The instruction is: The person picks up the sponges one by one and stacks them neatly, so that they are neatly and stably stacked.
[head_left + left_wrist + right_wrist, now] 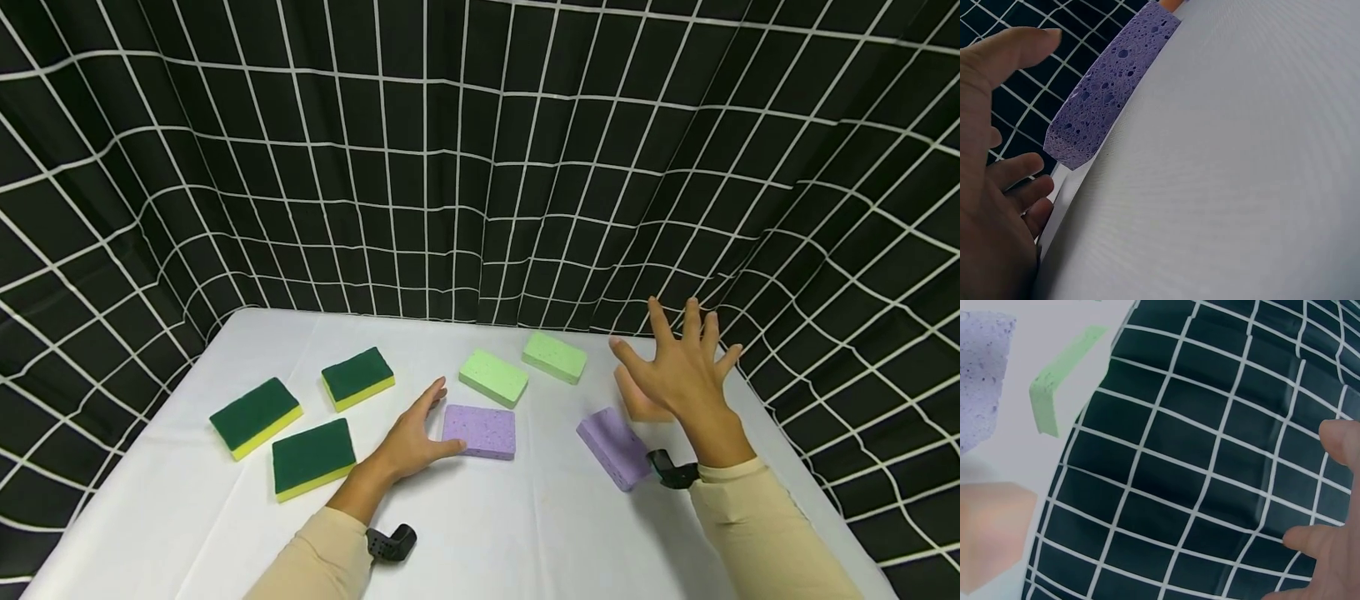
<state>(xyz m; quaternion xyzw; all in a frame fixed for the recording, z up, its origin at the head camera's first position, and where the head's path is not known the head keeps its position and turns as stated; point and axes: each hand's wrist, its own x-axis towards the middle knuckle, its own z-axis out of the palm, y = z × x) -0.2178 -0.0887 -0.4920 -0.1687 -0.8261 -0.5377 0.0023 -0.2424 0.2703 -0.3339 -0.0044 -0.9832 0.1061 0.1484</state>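
My left hand [408,442] is beside the left end of a purple sponge [480,432], thumb and fingers spread apart, with the thumb tip overlapping its near corner. In the left wrist view, a gap shows between that thumb and the purple sponge [1110,87]. My right hand [684,371] is raised over the far right of the table, its fingers fanned wide and nothing in them. Partly hidden behind it lies an orange sponge [636,393], also seen in the right wrist view. A second purple sponge [613,450] lies at an angle near the right wrist.
Two light green sponges [493,377] lie towards the table's back. Three green-and-yellow scouring sponges [313,457] are grouped on the left. A white cloth [480,533] covers the table, and black curtains with a white grid [450,167] enclose its back and sides.
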